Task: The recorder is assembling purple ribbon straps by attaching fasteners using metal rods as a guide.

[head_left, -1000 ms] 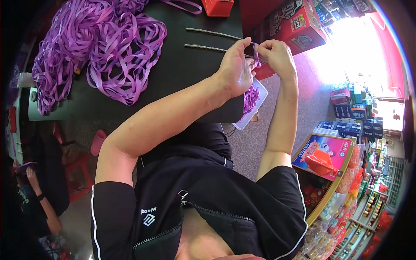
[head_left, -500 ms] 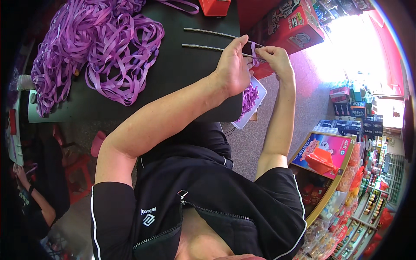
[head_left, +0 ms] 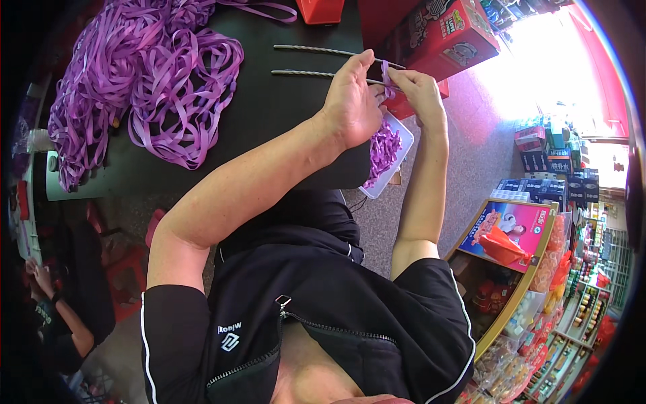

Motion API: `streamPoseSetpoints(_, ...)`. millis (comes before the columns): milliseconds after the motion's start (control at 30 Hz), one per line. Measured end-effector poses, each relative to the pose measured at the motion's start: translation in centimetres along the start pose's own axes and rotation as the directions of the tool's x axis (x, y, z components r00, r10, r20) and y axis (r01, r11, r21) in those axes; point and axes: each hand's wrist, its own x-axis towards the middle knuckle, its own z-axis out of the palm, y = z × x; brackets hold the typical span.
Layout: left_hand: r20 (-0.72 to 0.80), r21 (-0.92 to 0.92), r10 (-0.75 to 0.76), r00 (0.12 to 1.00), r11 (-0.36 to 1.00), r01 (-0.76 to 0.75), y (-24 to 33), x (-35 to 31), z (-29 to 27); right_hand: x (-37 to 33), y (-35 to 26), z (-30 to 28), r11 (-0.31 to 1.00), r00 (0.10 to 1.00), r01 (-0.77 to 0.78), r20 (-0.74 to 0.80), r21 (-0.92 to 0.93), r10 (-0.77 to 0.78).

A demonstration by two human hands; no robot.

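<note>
Pinching the purple ribbon [head_left: 385,70] with the right hand [head_left: 420,95], fingertips together. Just left of those tips, going across two twisted rods [head_left: 303,73]. Near left hand [head_left: 354,102] too; cannot tell if gripped there.

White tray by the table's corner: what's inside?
The white tray holds a heap of purple ribbon pieces. The heap hides the floor beneath it, and the black table covers the left side; nothing there can be seen.

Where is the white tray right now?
Head view, right of centre: the white tray is by the right edge of the black table, between the left hand and right forearm, holding purple ribbon pieces.
</note>
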Motion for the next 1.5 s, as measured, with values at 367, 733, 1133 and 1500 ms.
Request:
streamPoseSetpoints(367,0.033,0.087,-0.067,0.997,0.994,0.064,0.4,0.4,-0.2,1.7,2.4,-0.1,0.755,0.892,-0.423,0.374,0.5,0.252)
streamPoseSetpoints(733,0.111,0.888,0.032,0.993,0.446,-0.114,3.3,-9.8,2.8,3.2,0.9,-1.0,0.766,0.894,-0.365,0.427,0.529,0.132)
streamPoseSetpoints(1133,0.286,0.957,0.378,0.881,-0.067,-0.282,3.2,-13.3,-2.7,3.5,0.1,-1.0,0.805,0.892,-0.361,0.427,0.471,0.15)
streamPoseSetpoints(1500,0.343,0.938,0.278,0.898,-0.056,-0.341,3.6,-12.8,-2.6,-1.4,7.7,-10.4,0.832,0.923,-0.293,-0.087,0.471,0.374)
